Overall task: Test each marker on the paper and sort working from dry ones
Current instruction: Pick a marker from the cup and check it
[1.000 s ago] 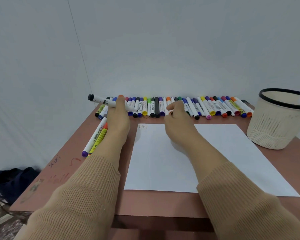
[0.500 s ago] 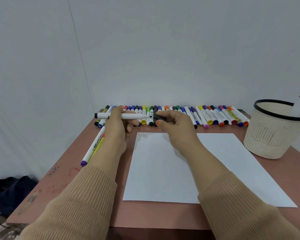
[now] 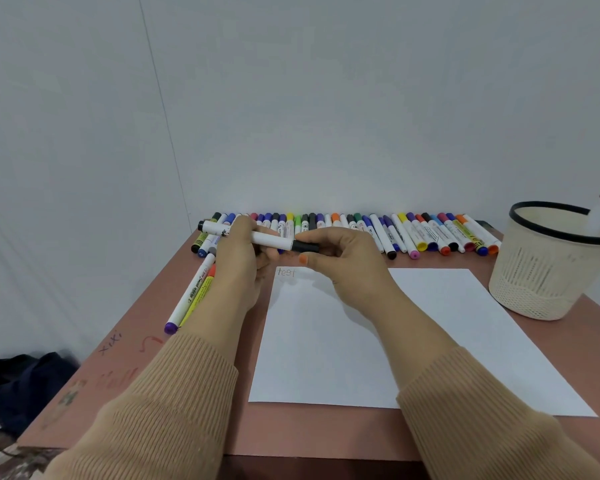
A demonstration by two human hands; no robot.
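Note:
My left hand (image 3: 238, 268) grips the white barrel of a black-capped marker (image 3: 274, 240), held level above the top left corner of the white paper (image 3: 395, 341). My right hand (image 3: 347, 261) pinches the marker's black cap (image 3: 305, 246) at its right end. The cap still sits on the barrel. The word "test" (image 3: 286, 272) is written faintly at the paper's top left. A long row of capped markers (image 3: 413, 233) in many colours lies along the table's far edge.
A cream basket (image 3: 548, 268) with a black rim stands at the right, a white marker sticking out of it. A purple-capped marker (image 3: 187, 299) and a yellow one beside it lie left of the paper. The brown table (image 3: 125, 358) ends at the wall.
My left hand lifted the black marker from the row's left end and turned it level. My right hand came across and took hold of its cap. The camera tilted upward.

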